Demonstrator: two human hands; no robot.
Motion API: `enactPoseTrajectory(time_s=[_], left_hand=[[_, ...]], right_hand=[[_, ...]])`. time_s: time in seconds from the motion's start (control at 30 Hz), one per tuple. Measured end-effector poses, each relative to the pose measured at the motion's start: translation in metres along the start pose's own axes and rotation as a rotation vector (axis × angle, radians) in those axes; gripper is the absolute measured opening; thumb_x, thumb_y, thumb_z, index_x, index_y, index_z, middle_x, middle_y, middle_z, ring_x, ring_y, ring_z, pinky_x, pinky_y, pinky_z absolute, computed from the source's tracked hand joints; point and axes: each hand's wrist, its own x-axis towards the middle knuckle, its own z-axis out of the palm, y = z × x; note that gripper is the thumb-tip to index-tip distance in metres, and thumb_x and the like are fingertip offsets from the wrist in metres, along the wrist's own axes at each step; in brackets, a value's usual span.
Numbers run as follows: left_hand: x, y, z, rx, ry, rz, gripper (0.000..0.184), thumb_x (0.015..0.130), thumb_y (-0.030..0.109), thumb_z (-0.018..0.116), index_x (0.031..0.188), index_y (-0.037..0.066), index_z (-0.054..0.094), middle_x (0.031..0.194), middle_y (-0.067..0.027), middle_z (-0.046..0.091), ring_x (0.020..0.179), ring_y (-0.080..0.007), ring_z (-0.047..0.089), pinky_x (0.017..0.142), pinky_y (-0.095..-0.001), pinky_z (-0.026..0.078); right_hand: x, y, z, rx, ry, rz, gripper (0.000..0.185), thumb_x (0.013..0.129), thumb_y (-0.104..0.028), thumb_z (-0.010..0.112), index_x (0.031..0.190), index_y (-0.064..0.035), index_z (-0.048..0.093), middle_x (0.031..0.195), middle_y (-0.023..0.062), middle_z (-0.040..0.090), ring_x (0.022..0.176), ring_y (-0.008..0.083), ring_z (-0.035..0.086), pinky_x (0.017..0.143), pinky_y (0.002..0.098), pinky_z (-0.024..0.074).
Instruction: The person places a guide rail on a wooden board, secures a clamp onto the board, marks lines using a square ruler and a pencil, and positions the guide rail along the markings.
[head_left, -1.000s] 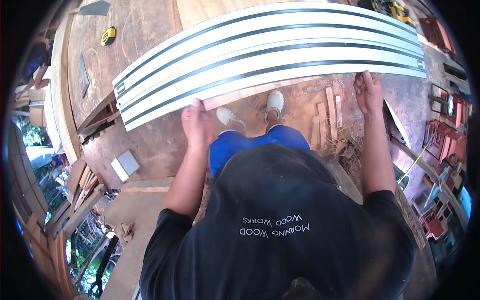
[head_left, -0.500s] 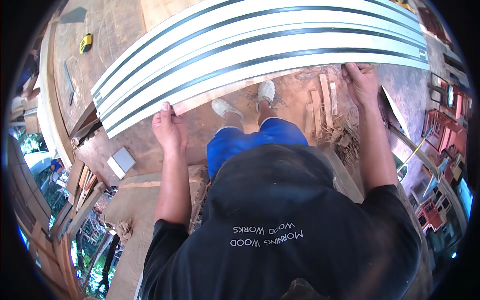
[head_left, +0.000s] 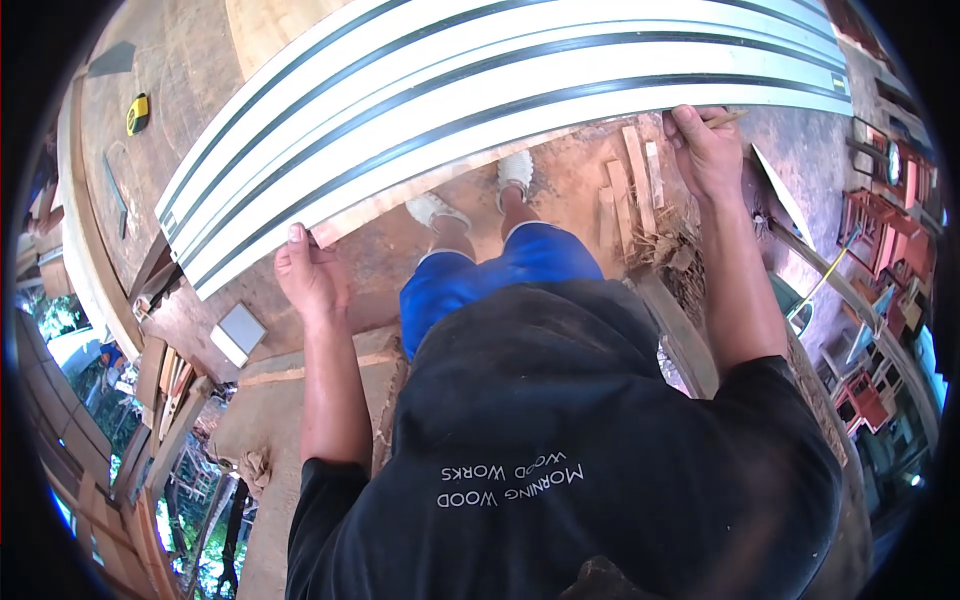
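Observation:
A long silvery-white metal guide rail (head_left: 430, 108) with dark lengthwise strips spans the top of the view, looking bent through the wide lens. My left hand (head_left: 312, 280) pinches its near edge toward the left end, thumb on top and fingers partly hidden beneath. Toward the right end, my right hand (head_left: 708, 155) grips the same edge with the thumb and curled fingers. A thin brown pencil-like stick (head_left: 727, 118) sticks out from the right hand. Under the rail, a strip of pale wooden board (head_left: 400, 200) shows along the near edge.
A yellow tape measure (head_left: 138, 114) and a dark flat piece (head_left: 112, 60) lie on the worktop (head_left: 175, 75). A white-topped box (head_left: 238, 335) is at lower left. Wood offcuts (head_left: 630, 175) lie near my feet. Red-brown wooden frames (head_left: 880, 225) stand at right; another person's arm (head_left: 45, 205) shows far left.
The whole view has turned slightly, so the rail's left end sits lower and its right end higher. Both hands keep their hold at about the same places on the rail.

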Motion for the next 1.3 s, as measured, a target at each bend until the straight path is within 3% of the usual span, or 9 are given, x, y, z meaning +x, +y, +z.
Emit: enactPoseTrajectory(time_s=[0.63, 0.7, 0.8, 0.87, 0.93, 0.97, 1.0, 1.1, 1.3], left_hand=[[-0.001, 0.001, 0.002, 0.035, 0.059, -0.019, 0.015, 0.094, 0.02, 0.056, 0.09, 0.008, 0.063, 0.092, -0.0033, 0.067, 0.083, -0.0131, 0.063, 0.068, -0.0274, 0.049], [0.001, -0.001, -0.01, 0.008, 0.047, -0.038, 0.016, 0.092, 0.017, 0.06, 0.084, 0.003, 0.061, 0.092, -0.0089, 0.067, 0.085, -0.017, 0.064, 0.079, -0.0335, 0.053], [0.002, -0.003, -0.01, 0.004, 0.098, -0.023, 0.015, 0.092, 0.015, 0.059, 0.081, 0.004, 0.061, 0.09, -0.0076, 0.066, 0.086, -0.0166, 0.064, 0.079, -0.0337, 0.053], [0.002, -0.003, -0.007, 0.011, 0.083, -0.024, 0.015, 0.093, 0.013, 0.058, 0.081, 0.005, 0.061, 0.09, -0.0065, 0.067, 0.086, -0.016, 0.064, 0.078, -0.0327, 0.053], [0.001, -0.002, -0.002, 0.037, 0.119, 0.006, 0.016, 0.095, 0.018, 0.054, 0.087, 0.007, 0.063, 0.084, -0.0049, 0.067, 0.076, -0.0135, 0.062, 0.064, -0.0263, 0.048], [0.0, 0.001, -0.002, 0.005, 0.091, -0.021, 0.015, 0.092, 0.014, 0.058, 0.081, 0.006, 0.062, 0.089, -0.0044, 0.067, 0.084, -0.0146, 0.064, 0.074, -0.0298, 0.053], [0.001, 0.001, -0.004, 0.001, 0.083, -0.023, 0.015, 0.092, 0.014, 0.058, 0.081, 0.006, 0.062, 0.089, -0.0044, 0.067, 0.084, -0.0146, 0.064, 0.074, -0.0298, 0.053], [0.001, 0.0, -0.003, 0.019, 0.085, -0.022, 0.015, 0.092, 0.015, 0.06, 0.078, 0.009, 0.062, 0.083, 0.0001, 0.064, 0.076, -0.0112, 0.061, 0.063, -0.0253, 0.047], [-0.002, 0.006, 0.012, 0.041, 0.105, -0.014, 0.017, 0.093, 0.017, 0.059, 0.077, 0.01, 0.061, 0.079, -0.0006, 0.063, 0.073, -0.0109, 0.059, 0.061, -0.0254, 0.043]], right_hand=[[0.001, 0.001, -0.001, -0.008, -0.042, -0.029, 0.01, 0.082, -0.009, 0.071, 0.083, -0.0004, 0.064, 0.08, 0.0069, 0.061, 0.069, 0.015, 0.053, 0.058, 0.0243, 0.0395], [0.002, 0.004, -0.006, -0.005, -0.002, 0.014, 0.01, 0.081, -0.007, 0.071, 0.083, 0.0007, 0.065, 0.078, 0.0082, 0.062, 0.069, 0.0153, 0.055, 0.059, 0.0248, 0.0412], [0.001, 0.006, -0.007, -0.073, 0.043, 0.004, 0.013, 0.08, -0.01, 0.072, 0.084, 0.0009, 0.067, 0.071, 0.0086, 0.064, 0.062, 0.0126, 0.057, 0.054, 0.0223, 0.0439], [0.002, 0.004, -0.007, -0.122, 0.012, 0.001, 0.016, 0.076, -0.013, 0.077, 0.081, 0.0001, 0.068, 0.069, 0.0072, 0.064, 0.062, 0.0122, 0.058, 0.055, 0.0223, 0.0461], [0.001, 0.0, 0.003, -0.082, 0.041, -0.006, 0.018, 0.074, -0.014, 0.078, 0.081, 0.0003, 0.069, 0.072, 0.0071, 0.066, 0.066, 0.0118, 0.06, 0.059, 0.023, 0.0485], [0.002, -0.001, 0.003, -0.087, 0.048, -0.012, 0.018, 0.074, -0.014, 0.078, 0.081, 0.0003, 0.069, 0.072, 0.0071, 0.066, 0.066, 0.0118, 0.06, 0.059, 0.023, 0.0485], [0.002, -0.001, 0.002, -0.188, 0.057, -0.027, 0.019, 0.073, -0.014, 0.079, 0.083, 0.0008, 0.07, 0.074, 0.0074, 0.067, 0.068, 0.0118, 0.061, 0.061, 0.0236, 0.0494], [0.002, 0.005, -0.001, -0.266, 0.078, -0.027, 0.021, 0.072, -0.014, 0.079, 0.084, 0.0015, 0.071, 0.077, 0.0081, 0.069, 0.07, 0.0119, 0.062, 0.064, 0.0246, 0.0505], [0.001, 0.0, 0.002, -0.33, 0.085, -0.017, 0.022, 0.071, -0.015, 0.079, 0.084, 0.0013, 0.071, 0.077, 0.0077, 0.069, 0.07, 0.0121, 0.063, 0.064, 0.0245, 0.0507]])
